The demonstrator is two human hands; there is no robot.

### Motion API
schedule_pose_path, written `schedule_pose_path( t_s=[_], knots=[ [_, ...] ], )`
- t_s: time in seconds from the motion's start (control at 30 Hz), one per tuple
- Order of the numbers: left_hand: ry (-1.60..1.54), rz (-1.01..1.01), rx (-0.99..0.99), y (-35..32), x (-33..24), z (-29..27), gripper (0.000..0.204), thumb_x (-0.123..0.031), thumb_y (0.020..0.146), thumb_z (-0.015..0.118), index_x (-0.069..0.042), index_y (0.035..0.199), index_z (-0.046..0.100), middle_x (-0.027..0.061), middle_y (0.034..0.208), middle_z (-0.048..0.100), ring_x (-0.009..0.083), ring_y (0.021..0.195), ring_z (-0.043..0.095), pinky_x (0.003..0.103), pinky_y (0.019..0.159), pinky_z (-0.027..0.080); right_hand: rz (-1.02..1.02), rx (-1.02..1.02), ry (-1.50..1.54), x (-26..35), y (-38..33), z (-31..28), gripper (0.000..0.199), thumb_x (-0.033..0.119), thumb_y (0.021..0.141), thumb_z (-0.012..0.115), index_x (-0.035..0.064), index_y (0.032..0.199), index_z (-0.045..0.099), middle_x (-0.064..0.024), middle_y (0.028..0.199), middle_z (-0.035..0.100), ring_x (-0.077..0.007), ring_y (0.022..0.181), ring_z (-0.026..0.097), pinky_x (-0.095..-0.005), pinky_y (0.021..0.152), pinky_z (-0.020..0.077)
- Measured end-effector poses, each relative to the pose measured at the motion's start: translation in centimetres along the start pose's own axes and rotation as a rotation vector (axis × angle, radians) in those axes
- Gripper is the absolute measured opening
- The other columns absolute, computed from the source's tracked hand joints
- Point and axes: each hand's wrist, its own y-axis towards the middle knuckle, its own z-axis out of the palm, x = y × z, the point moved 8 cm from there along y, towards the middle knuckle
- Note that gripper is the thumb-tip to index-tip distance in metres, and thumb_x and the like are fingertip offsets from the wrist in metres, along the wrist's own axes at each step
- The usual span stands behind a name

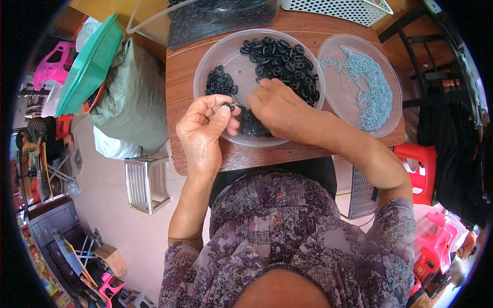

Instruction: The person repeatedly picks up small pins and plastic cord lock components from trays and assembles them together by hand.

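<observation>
Hands number two: one left hand (201, 126) and one right hand (281, 109), both near the centre. Clear round trays number two, an upper-centre tray (231, 55) and an upper-right tray (343, 93). Black plastic pieces (288, 65) show as three patches in the former (individual pieces are too crowded to count), with one black piece (229, 106) at the left fingertips. Pale blue pieces (374, 92) form one heap in the latter. One wooden table (179, 77), one clear box (153, 19) and one white basket (339, 10) occupy the upper frame; one green basket (88, 66) and one large sack (132, 97), the upper left.
</observation>
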Motion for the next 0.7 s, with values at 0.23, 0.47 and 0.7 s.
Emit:
schedule_pose_path(
  t_s=[0.23,0.47,0.7],
  knots=[
    [-0.083,-0.033,-0.02,0.2,0.3,1.3,0.01,0.0,0.084,0.054,0.005,0.093,0.056,0.013,0.079,0.062,0.0125,0.057,0.055,0.022,0.053,0.046,0.375,-0.382,0.577,-3.7,-1.1,-3.4,0.01,0.006,0.071,0.064,0.0004,0.078,0.06,-0.009,0.072,0.061,-0.0228,0.069,0.058,-0.034,0.064,0.0464],
    [-0.221,0.004,-0.052,0.3,0.3,2.2,0.01,-0.002,0.087,0.052,0.004,0.094,0.054,0.0125,0.077,0.061,0.0148,0.059,0.059,0.025,0.051,0.049,0.626,-0.502,1.202,-3.5,-1.8,-1.2,0.012,0.002,0.078,0.059,-0.0039,0.089,0.062,-0.0043,0.077,0.064,-0.0062,0.07,0.056,-0.0212,0.063,0.046],
    [-0.179,0.066,-0.137,0.2,-0.1,1.9,0.009,-0.001,0.087,0.052,0.003,0.094,0.054,0.0096,0.078,0.06,0.0124,0.059,0.056,0.022,0.052,0.046,0.704,-0.588,1.294,-2.1,-2.2,-0.6,0.012,-0.003,0.078,0.057,-0.0038,0.089,0.059,-0.0059,0.074,0.061,-0.0081,0.067,0.056,-0.0222,0.06,0.0459]
  ],
)
